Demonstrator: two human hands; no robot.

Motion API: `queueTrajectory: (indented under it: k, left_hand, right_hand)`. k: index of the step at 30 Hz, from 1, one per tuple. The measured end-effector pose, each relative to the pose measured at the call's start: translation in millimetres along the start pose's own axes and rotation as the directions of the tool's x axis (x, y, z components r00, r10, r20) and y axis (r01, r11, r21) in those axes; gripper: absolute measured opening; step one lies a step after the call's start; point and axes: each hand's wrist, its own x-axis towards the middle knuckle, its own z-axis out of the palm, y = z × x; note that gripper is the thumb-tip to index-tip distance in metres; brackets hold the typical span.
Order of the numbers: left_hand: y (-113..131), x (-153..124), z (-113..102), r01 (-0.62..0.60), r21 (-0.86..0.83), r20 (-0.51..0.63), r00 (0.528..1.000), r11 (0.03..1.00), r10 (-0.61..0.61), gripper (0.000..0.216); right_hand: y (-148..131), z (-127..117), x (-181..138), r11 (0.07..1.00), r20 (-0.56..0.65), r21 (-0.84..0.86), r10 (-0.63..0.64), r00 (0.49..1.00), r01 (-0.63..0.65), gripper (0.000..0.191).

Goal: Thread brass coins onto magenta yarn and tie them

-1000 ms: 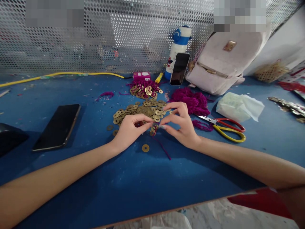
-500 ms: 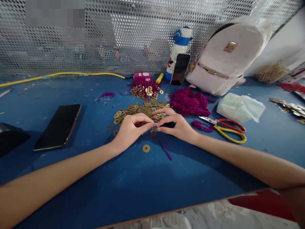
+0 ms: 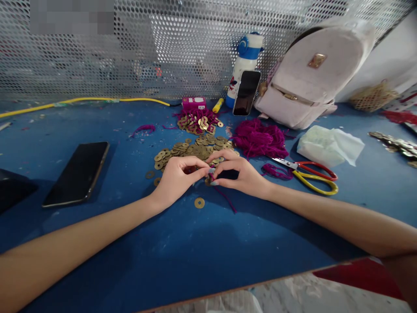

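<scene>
My left hand (image 3: 178, 179) and my right hand (image 3: 245, 174) meet at the fingertips over the blue table. Both pinch a short length of purple yarn (image 3: 226, 199), whose loose tail trails toward me. At the pinch a brass coin (image 3: 207, 180) hangs on the yarn, partly covered by my fingers; the exact loop or knot is too small to make out. Just below lies a single brass coin with a square hole (image 3: 199, 203). Behind my hands spreads a heap of similar coins (image 3: 190, 149).
Beyond the heap sit coins tied with purple yarn (image 3: 199, 120). To the right are a purple yarn bundle (image 3: 259, 138), scissors (image 3: 314, 174), a plastic packet (image 3: 329, 145) and a backpack (image 3: 308, 82). A phone (image 3: 246, 92) leans on a bottle (image 3: 245, 56); another phone (image 3: 78, 174) lies left.
My right fingertips have shifted slightly apart from the left ones, the thumb a little lower. The yarn tail has swung slightly up and right. The heap and loose coin look unchanged.
</scene>
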Motion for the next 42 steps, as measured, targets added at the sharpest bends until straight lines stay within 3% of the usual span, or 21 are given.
queueTrajectory:
  k: [6,11,14,17,22,27,34,39,42]
  left_hand:
    - [-1.9,1.3,1.4,-0.005,0.030,-0.012,1.000,1.000,0.005,0.012]
    - [-2.3,-2.5,3.7,-0.101,0.225,0.113,0.991,0.969,0.077,0.011]
    - [0.6,-5.0,3.8,-0.172,0.242,0.180,0.975,0.955,0.130,0.012]
    - [3.1,-5.5,2.6,-0.206,0.180,0.191,0.967,0.962,0.171,0.012]
    - [1.9,-3.7,0.3,-0.135,0.065,0.076,0.989,0.989,0.130,0.010]
    - [-0.2,-2.2,-0.3,-0.094,0.036,-0.033,0.995,0.995,0.096,0.011]
    - [0.6,-3.6,-0.5,-0.148,-0.006,-0.003,0.989,0.989,0.148,0.009]
    - [0.7,-2.7,-0.2,-0.108,0.003,-0.030,0.994,0.994,0.108,0.009]
    - [0.4,-2.0,-0.9,-0.129,-0.029,0.029,0.991,0.991,0.129,0.009]
  right_hand:
    - [-8.0,1.1,-5.5,0.973,-0.024,-0.184,-0.144,0.989,0.137,0.006]
    - [-14.1,2.6,-10.5,0.879,0.066,-0.357,-0.314,0.947,0.316,0.008]
    - [-11.6,1.6,-9.0,0.916,-0.018,-0.302,-0.283,0.959,0.264,0.007]
    - [-6.0,0.2,-5.2,0.973,-0.117,-0.183,-0.167,0.979,0.144,0.007]
    - [1.2,-0.4,-1.7,0.999,-0.111,-0.017,-0.032,0.993,0.030,0.011]
    - [2.3,0.6,-1.2,0.999,-0.075,0.031,0.047,0.996,-0.045,0.011]
    - [1.9,1.2,-0.4,0.999,0.008,0.041,-0.014,1.000,0.013,0.010]
    - [2.0,0.9,-1.0,0.996,0.086,0.044,-0.083,0.993,0.080,0.009]
    - [2.7,1.3,-1.2,0.996,0.089,0.035,-0.086,0.992,0.083,0.011]
